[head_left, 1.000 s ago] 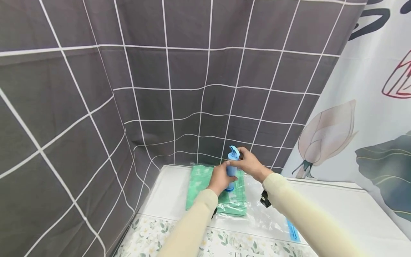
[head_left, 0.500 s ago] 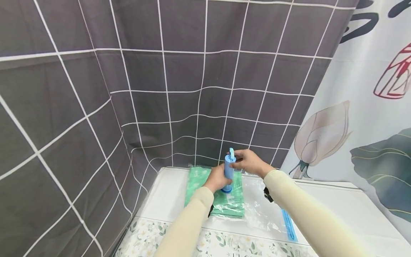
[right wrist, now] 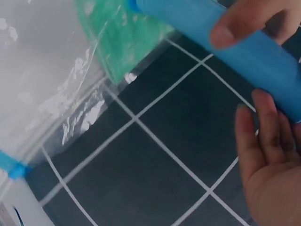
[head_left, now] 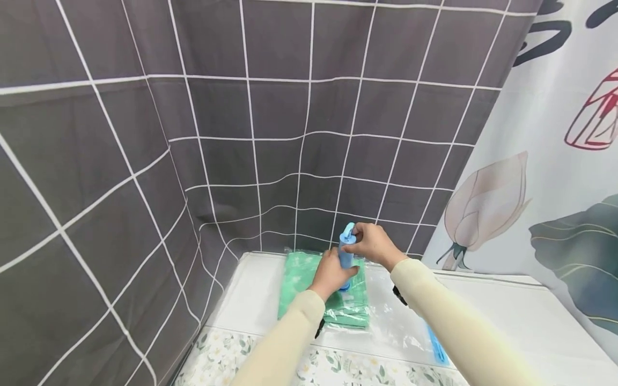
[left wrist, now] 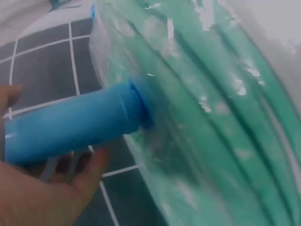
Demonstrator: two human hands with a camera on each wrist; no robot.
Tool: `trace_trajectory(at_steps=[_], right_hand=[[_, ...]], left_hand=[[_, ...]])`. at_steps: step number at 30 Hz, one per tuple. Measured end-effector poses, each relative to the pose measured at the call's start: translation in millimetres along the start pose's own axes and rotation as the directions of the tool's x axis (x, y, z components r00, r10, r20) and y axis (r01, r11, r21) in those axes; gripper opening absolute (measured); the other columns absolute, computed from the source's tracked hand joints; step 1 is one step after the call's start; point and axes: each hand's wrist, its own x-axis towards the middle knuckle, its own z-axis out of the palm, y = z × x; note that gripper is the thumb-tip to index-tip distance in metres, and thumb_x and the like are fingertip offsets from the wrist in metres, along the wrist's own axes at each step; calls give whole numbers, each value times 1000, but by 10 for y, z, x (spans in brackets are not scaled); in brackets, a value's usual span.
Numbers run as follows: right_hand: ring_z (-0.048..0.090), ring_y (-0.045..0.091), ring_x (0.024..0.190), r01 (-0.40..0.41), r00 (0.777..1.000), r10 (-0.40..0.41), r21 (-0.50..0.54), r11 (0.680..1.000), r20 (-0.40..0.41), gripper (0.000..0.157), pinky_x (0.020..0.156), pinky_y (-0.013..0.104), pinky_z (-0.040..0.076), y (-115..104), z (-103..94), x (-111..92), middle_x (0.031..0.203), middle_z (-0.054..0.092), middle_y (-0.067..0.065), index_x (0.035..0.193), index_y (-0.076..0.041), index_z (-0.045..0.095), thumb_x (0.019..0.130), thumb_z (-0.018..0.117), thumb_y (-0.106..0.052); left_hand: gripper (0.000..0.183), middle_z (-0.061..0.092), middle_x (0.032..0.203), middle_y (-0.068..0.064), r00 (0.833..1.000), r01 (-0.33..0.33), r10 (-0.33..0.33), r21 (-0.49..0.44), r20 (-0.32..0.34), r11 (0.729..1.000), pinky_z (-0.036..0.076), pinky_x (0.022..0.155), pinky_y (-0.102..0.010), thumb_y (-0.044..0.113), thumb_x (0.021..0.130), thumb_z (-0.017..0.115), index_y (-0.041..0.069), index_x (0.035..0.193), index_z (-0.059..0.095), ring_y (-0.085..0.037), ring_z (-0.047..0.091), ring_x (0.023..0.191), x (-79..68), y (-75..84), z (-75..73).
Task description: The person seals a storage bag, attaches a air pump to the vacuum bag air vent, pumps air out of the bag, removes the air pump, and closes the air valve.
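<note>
A blue hand pump (head_left: pixel 345 258) stands nearly upright on a clear plastic bag (head_left: pixel 393 316) that holds folded green cloth (head_left: pixel 296 281). My left hand (head_left: pixel 330 274) grips the pump's barrel from the left. With thumb and fingers, my right hand (head_left: pixel 377 244) pinches the pump's top, beside the light-blue handle. The left wrist view shows the barrel (left wrist: pixel 80 123) in my left hand (left wrist: pixel 40 200), its blue base against the bag. In the right wrist view, my right hand's fingertips touch the upper barrel (right wrist: pixel 270 75), while the handle is out of that view.
A bright blue strip (head_left: pixel 437 343) lies along the bag's right end, partly behind the right sleeve. Beneath the bag is a white table (head_left: pixel 256 281), with a flower-patterned cloth (head_left: pixel 227 346) at its front. A dark checked curtain (head_left: pixel 270 161) hangs close behind.
The handle's tilt has changed slightly, and my right hand has shifted a little at the pump's top. My left hand keeps its hold, and the bag stays in place.
</note>
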Motion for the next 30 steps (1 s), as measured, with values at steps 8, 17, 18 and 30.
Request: trace_trajectory(at_steps=[8, 17, 18, 30], right_hand=[[71, 18, 84, -86, 994, 85, -7, 996, -66, 46, 72, 28, 57, -26, 110, -50, 97, 78, 8, 111, -4, 71, 90, 99, -32], [69, 28, 102, -158, 987, 149, 194, 968, 57, 60, 86, 36, 63, -44, 87, -132, 123, 70, 23, 137, 6, 55, 103, 87, -31], [70, 33, 113, -181, 982, 159, 272, 945, 98, 62, 95, 40, 65, -33, 71, -132, 134, 67, 27, 144, 8, 51, 106, 84, -28], [72, 11, 101, -185, 961, 86, 377, 908, 263, 27, 98, 33, 64, 88, -126, -3, 111, 84, 3, 124, -2, 77, 100, 85, -9]], left_hand=[[68, 78, 115, -19, 966, 33, -4, 109, -259, 993, 69, 88, -54, 40, 88, 101, -1, 132, 70, -39, 79, 104, -159, 290, -24], [55, 84, 111, -12, 977, -22, 45, 112, -208, 993, 71, 88, -52, 29, 83, 104, 9, 128, 79, -33, 82, 103, 186, -133, 263], [55, 85, 113, -12, 982, -22, 39, 92, -185, 996, 71, 87, -52, 27, 83, 103, 9, 129, 79, -33, 83, 103, 204, -139, 248], [59, 84, 129, -12, 996, 80, -81, 24, 40, 997, 72, 97, -51, 17, 85, 100, 7, 138, 77, -32, 83, 116, 353, -181, 112]])
